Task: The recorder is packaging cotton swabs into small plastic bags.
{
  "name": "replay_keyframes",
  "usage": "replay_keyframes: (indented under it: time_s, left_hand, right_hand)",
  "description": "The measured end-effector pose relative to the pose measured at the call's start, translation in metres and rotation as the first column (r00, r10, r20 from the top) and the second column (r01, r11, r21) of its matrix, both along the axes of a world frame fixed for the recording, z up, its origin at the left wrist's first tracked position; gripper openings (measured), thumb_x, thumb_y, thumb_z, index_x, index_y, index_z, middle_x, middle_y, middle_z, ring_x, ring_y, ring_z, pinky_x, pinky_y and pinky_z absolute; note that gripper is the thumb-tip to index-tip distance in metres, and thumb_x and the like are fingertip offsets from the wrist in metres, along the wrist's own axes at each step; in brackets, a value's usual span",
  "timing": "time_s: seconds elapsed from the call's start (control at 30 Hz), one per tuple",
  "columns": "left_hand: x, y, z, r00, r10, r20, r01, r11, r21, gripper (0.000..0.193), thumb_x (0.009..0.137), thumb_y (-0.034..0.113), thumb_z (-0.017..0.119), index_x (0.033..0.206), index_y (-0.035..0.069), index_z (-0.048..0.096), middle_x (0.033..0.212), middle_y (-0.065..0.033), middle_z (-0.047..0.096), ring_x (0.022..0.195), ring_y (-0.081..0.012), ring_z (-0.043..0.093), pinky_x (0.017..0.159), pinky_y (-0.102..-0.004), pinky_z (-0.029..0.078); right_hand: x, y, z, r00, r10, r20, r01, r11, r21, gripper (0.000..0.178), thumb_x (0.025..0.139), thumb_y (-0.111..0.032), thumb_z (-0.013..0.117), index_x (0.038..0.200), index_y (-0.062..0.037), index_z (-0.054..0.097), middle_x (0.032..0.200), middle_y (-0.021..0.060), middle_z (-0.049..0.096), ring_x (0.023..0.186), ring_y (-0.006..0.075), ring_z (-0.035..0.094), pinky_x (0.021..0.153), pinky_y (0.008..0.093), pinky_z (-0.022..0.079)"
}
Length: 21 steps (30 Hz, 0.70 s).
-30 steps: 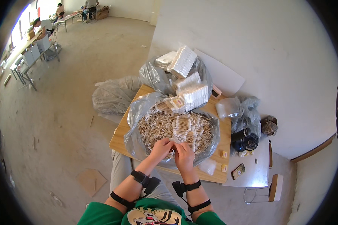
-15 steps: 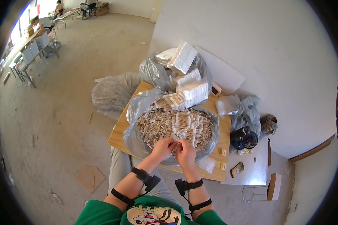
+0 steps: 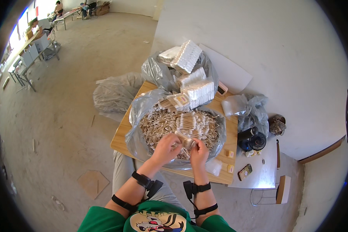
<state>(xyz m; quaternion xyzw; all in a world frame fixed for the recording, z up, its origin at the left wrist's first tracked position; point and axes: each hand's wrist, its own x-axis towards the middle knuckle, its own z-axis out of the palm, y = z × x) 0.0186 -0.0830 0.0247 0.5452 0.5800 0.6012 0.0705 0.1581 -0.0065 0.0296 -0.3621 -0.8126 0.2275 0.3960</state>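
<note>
A small bundle of cotton swabs (image 3: 186,140) is held between my two hands, low over the near side of a big loose heap. My left hand (image 3: 167,148) grips its left end with bent fingers. At its right end, my right hand (image 3: 199,151) pinches it between thumb and fingers. Whether a clear wrapper covers the bundle, I cannot tell. Beneath lies the heap of loose cotton swabs (image 3: 152,129) in an open grey plastic bag (image 3: 134,141). Aligned swabs (image 3: 187,121) rest on top of the heap, just beyond my hands.
Stacked swab packs (image 3: 199,92) stand behind the heap. The bag sits on a wooden table (image 3: 121,133). Small yellow-and-white boxes (image 3: 230,154) and clear plastic (image 3: 214,167) lie right. A side table holds a phone (image 3: 244,172) and black fan (image 3: 257,141). People sit at far-left tables.
My hands have moved slightly apart and the swab bundle now shows between them. Before, the fingertips were close together, with what they held hardly visible.
</note>
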Motion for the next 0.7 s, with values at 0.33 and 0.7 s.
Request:
replay_keyframes:
  time_s: [0.33, 0.7]
  left_hand:
    - [-0.022, -0.003, -0.01, 0.635, 0.013, 0.772, 0.2, 0.963, -0.181, 0.02, 0.08, 0.01, 0.069, 0.093, -0.003, 0.059, 0.081, -0.0071, 0.06, 0.071, -0.013, 0.056, 0.066, -0.0256, 0.045]
    - [-0.033, -0.003, -0.011, 0.942, 0.141, 0.305, -0.038, 0.947, -0.32, 0.014, 0.076, 0.012, 0.072, 0.077, 0.0, 0.064, 0.072, -0.0078, 0.059, 0.063, -0.0157, 0.056, 0.057, -0.0282, 0.045]
  right_hand:
    - [-0.009, 0.019, -0.018, 0.897, -0.073, -0.436, -0.196, 0.818, -0.541, 0.02, 0.088, -0.003, 0.054, 0.107, 0.0013, 0.059, 0.1, 0.0081, 0.063, 0.093, 0.013, 0.059, 0.082, 0.0243, 0.045]
    - [-0.056, 0.018, 0.0, 0.947, 0.216, -0.24, -0.292, 0.889, -0.353, 0.01, 0.085, -0.009, 0.063, 0.089, 0.0002, 0.062, 0.078, 0.0054, 0.062, 0.069, 0.0118, 0.056, 0.063, 0.0254, 0.045]
